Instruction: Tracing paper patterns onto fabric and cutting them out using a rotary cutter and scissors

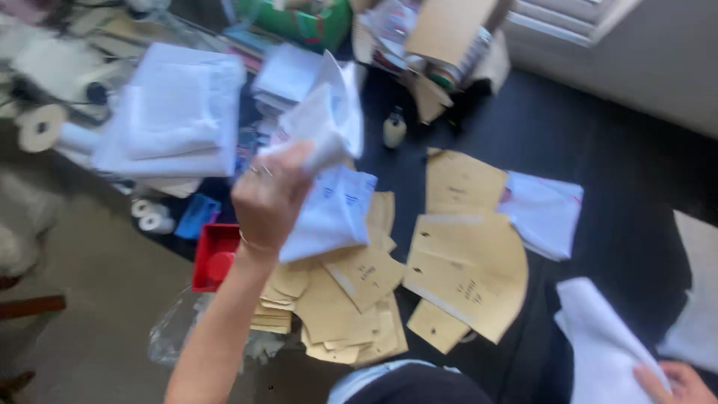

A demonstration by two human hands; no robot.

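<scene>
1. The surface is a dark floor (598, 164), cluttered toward the top left, with a pale wall (658, 67) at the upper right.
2. Brown paper pattern pieces (464, 262) lie spread over the middle of the floor, some overlapping in a loose pile (336, 314) near the bottom.
3. The left hand (269, 198) is raised above that pile, fingers closed around a bunch of white cloth pieces (329, 150). The bunch sticks up above the hand and hangs down to its right; motion blur smears its edges, so I cannot tell how many pieces there are.
4. The right hand (677, 383) is cut off by the bottom right corner. Only part of it shows, touching a white cloth piece (598, 344) on the floor; I cannot tell whether its fingers are open or closed.
5. Another white cloth piece (544, 212) lies just beside the pattern pieces, on their right.
6. A red tray (213, 258) sits partly hidden behind the left forearm.
7. A stack of folded white fabric (176, 112) lies at the upper left, with paper rolls (45, 127) near it.
8. A small pale bottle (394, 129) stands on the floor near an open cardboard box (441, 37), whose contents are too blurred to make out.
</scene>
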